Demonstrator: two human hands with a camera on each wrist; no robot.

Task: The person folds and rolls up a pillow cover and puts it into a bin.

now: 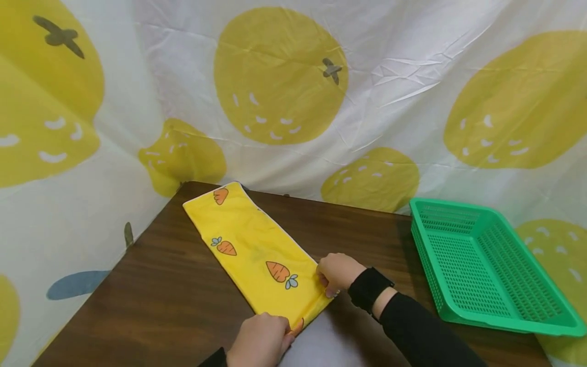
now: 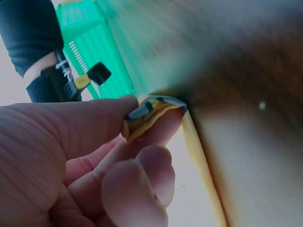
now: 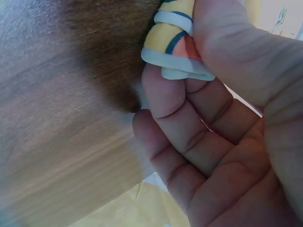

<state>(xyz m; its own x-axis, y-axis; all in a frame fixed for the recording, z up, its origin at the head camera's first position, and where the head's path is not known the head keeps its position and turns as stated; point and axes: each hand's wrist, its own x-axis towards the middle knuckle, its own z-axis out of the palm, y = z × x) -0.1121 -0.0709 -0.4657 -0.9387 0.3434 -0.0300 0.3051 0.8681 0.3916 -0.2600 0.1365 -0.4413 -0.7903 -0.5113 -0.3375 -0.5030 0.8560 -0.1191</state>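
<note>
A yellow cloth printed with carrots lies as a long folded strip, slanting from the far left of the table to the hands. Its near end is turned over in a narrow fold. At the left corner of that end, my left hand pinches the cloth; the left wrist view shows the layered edge between thumb and forefinger. My right hand grips the opposite corner, where several white-trimmed layers sit between thumb and fingers in the right wrist view.
A green plastic basket with perforated walls stands on the right of the dark wooden table. A white curtain with yellow fruit hangs behind the table and along its left side. A black band circles the right wrist.
</note>
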